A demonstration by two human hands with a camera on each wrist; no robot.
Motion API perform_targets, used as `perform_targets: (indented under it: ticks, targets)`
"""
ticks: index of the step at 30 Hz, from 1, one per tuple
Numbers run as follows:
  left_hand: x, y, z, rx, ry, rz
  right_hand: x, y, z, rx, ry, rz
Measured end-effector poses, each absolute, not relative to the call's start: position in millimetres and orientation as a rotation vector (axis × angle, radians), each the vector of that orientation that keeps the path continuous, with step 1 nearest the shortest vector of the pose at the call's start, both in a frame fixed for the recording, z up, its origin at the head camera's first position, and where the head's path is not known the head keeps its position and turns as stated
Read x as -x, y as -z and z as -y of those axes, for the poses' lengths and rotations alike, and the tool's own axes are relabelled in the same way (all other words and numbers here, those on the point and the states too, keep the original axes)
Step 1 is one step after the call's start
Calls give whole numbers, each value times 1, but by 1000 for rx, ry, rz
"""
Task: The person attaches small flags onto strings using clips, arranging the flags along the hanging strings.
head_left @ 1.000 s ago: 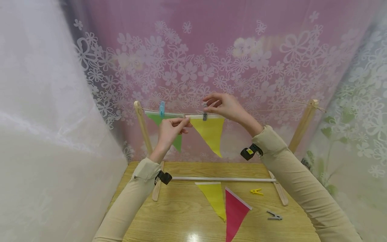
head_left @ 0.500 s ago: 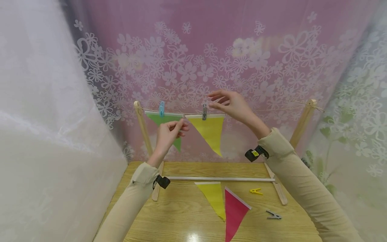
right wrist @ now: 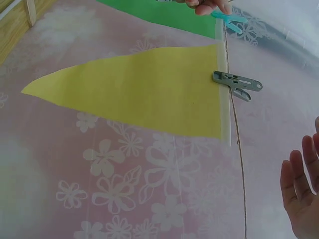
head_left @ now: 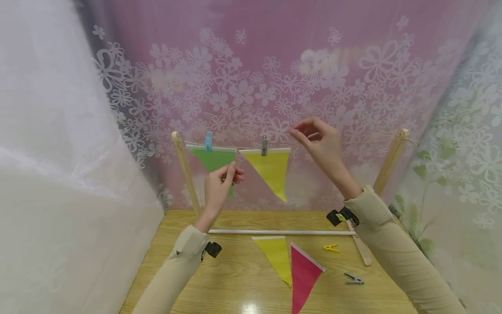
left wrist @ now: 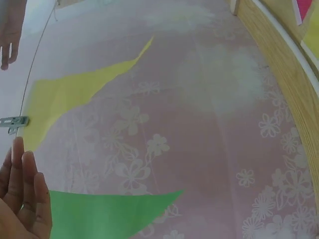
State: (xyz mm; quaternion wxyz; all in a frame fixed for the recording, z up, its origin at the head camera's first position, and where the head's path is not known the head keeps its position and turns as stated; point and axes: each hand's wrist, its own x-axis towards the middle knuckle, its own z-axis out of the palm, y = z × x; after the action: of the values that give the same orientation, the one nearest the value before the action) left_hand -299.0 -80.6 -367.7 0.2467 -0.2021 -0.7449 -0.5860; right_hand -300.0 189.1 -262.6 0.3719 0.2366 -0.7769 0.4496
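Note:
A yellow pennant (head_left: 270,170) hangs from a string, held at its white top edge by a grey clothespin (head_left: 264,146). To its left hangs a green pennant (head_left: 213,158) under a blue clothespin (head_left: 208,141). My left hand (head_left: 219,187) is in front of the green pennant and covers part of it; its fingers are relaxed and hold nothing. My right hand (head_left: 323,146) stands apart to the right of the yellow pennant, fingers loosely bent with nothing in them. In the right wrist view the grey clothespin (right wrist: 237,84) grips both string and pennant.
On the wooden table (head_left: 235,270) lie a yellow pennant (head_left: 274,257), a red pennant (head_left: 305,274), a yellow clothespin (head_left: 331,248) and a grey clothespin (head_left: 354,278). Wooden posts (head_left: 392,157) carry the string at both sides, with a white rod (head_left: 282,232) low between them.
My right hand has let go of the grey clothespin and moved right. My left hand has left the yellow pennant's corner and dropped slightly down and left. The pennant stays hanging.

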Motion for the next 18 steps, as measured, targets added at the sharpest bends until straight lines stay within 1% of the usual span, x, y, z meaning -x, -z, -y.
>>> perform_targets:
  ticks: [8, 12, 18]
  targets:
    - [296, 389, 72, 587, 1456, 2022, 283, 291, -205, -555, -1162, 1964]
    - [295, 407, 65, 579, 1445, 2038, 276, 314, -215, -536, -1141, 1964]
    - [294, 441, 56, 560, 1438, 2047, 263, 347, -231, -423, -1200, 1988]
